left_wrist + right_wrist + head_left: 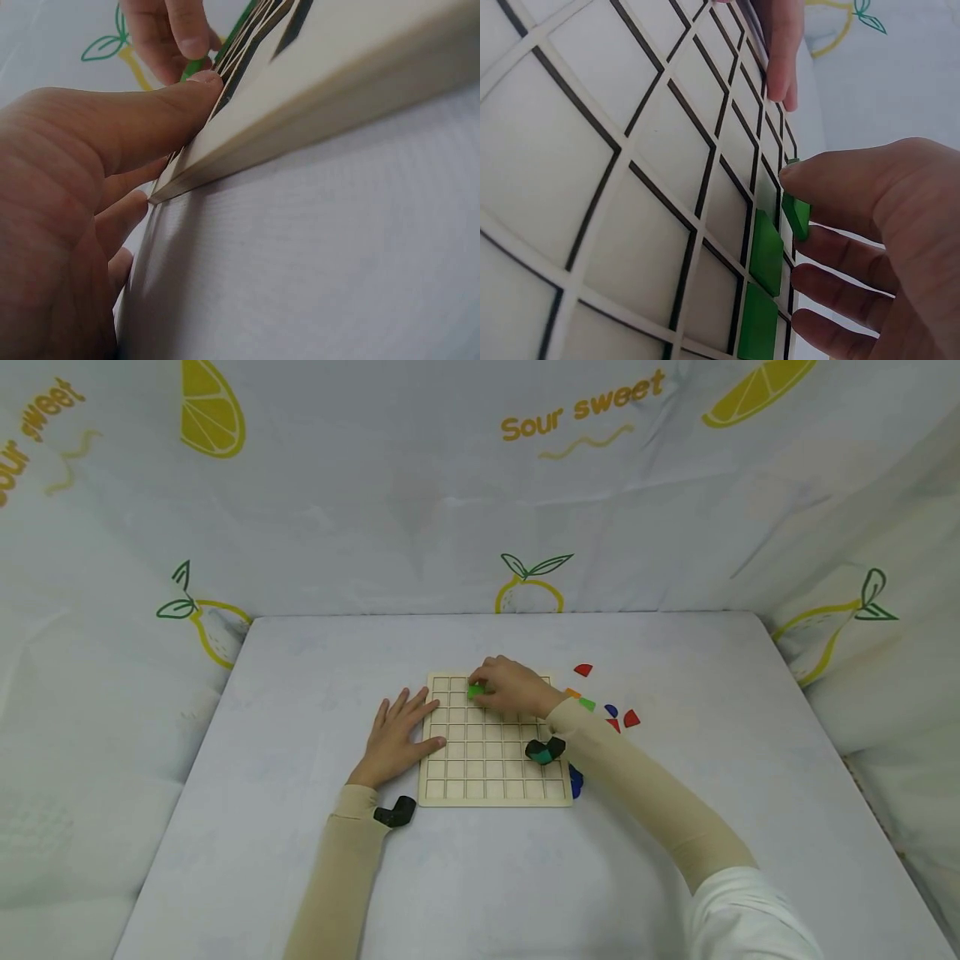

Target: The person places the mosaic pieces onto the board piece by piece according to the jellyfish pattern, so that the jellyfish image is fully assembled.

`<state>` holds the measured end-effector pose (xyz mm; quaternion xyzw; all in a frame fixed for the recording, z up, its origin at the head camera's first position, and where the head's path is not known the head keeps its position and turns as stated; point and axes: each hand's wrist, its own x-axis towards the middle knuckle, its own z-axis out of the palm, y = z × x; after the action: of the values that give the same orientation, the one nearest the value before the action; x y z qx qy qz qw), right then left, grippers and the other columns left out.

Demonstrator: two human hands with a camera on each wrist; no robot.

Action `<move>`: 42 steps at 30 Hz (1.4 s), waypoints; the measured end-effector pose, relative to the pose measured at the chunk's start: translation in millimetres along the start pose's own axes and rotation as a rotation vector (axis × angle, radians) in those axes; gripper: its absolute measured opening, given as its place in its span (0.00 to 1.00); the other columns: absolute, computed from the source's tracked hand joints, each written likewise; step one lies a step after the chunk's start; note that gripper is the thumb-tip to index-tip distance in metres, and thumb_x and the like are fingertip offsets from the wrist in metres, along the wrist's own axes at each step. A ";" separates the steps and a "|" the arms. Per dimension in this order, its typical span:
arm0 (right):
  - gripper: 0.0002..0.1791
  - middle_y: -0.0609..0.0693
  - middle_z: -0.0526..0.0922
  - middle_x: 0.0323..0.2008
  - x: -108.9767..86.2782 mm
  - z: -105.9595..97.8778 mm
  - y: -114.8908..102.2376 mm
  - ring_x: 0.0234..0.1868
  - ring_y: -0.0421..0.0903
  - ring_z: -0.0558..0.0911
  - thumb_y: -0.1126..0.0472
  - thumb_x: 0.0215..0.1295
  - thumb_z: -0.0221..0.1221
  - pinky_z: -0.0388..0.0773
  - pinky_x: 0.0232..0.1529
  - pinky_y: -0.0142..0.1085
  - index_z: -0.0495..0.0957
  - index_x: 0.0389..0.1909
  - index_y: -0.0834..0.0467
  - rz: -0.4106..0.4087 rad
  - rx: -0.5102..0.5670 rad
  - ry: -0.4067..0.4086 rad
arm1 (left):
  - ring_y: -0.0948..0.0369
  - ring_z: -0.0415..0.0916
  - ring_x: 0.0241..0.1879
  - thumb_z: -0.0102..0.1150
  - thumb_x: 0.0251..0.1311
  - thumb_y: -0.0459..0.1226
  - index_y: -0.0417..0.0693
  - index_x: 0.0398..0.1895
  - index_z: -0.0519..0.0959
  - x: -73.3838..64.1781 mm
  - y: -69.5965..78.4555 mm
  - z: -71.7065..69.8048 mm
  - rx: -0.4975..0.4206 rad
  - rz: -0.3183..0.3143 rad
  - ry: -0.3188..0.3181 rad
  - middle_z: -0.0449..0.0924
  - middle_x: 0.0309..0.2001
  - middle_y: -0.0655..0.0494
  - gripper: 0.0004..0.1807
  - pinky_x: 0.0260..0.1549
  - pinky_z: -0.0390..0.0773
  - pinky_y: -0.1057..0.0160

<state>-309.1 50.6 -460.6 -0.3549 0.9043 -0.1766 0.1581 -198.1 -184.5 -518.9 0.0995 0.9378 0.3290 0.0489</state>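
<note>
From the head, the right hand (513,687) pinches a small, flat green tile (476,692) over the far part of a pale wooden board (495,802) ridged into square cells, while the left hand (393,735), grip spread, lies at its left edge (red wedge-shaped pieces (632,718) sit to its right). In the left wrist view, the thumb (161,116) rests on the board's thick, smooth rim. The right wrist view shows two more thin green tiles (766,255) lying on the grid near the pinched one.

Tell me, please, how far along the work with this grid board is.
Two green pieces already lie on the grid board. The right hand pinches another green piece; the left hand touches the board. Loose coloured pieces beside the board are seemingly left.
</note>
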 end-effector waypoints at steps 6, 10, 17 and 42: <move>0.19 0.49 0.83 0.50 -0.9 3.1 0.2 0.48 0.46 0.77 0.51 0.71 0.62 0.78 0.51 0.41 0.82 0.59 0.54 -0.003 -0.023 -0.015 | 0.48 0.37 0.83 0.64 0.63 0.53 0.53 0.76 0.66 -0.2 0.4 -0.2 0.002 -0.003 -0.003 0.52 0.82 0.52 0.39 0.80 0.28 0.42; 0.19 0.49 0.83 0.50 -1.2 3.5 -0.6 0.48 0.47 0.77 0.51 0.71 0.61 0.78 0.51 0.41 0.82 0.58 0.53 -0.009 -0.053 -0.014 | 0.48 0.37 0.83 0.65 0.63 0.53 0.52 0.76 0.66 -0.2 1.8 -1.4 0.002 -0.007 -0.007 0.52 0.82 0.52 0.40 0.80 0.27 0.42; 0.18 0.49 0.84 0.49 -1.3 5.5 -0.2 0.47 0.47 0.77 0.52 0.70 0.62 0.78 0.49 0.41 0.83 0.57 0.53 -0.036 -0.095 -0.005 | 0.49 0.36 0.83 0.65 0.63 0.52 0.53 0.76 0.65 -0.3 3.3 -2.3 -0.002 -0.020 -0.020 0.51 0.82 0.53 0.40 0.80 0.27 0.43; 0.24 0.52 0.80 0.60 -13.7 -19.5 -0.2 0.61 0.52 0.77 0.50 0.72 0.59 0.77 0.63 0.48 0.78 0.64 0.55 0.015 0.007 -0.034 | 0.49 0.36 0.83 0.65 0.63 0.53 0.52 0.76 0.65 0.1 2.1 -1.3 -0.008 -0.019 -0.016 0.50 0.82 0.53 0.40 0.80 0.26 0.43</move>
<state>-307.4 64.1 -441.0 -0.3507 0.9035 -0.1727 0.1758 -198.0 -183.6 -516.6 0.0932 0.9370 0.3313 0.0597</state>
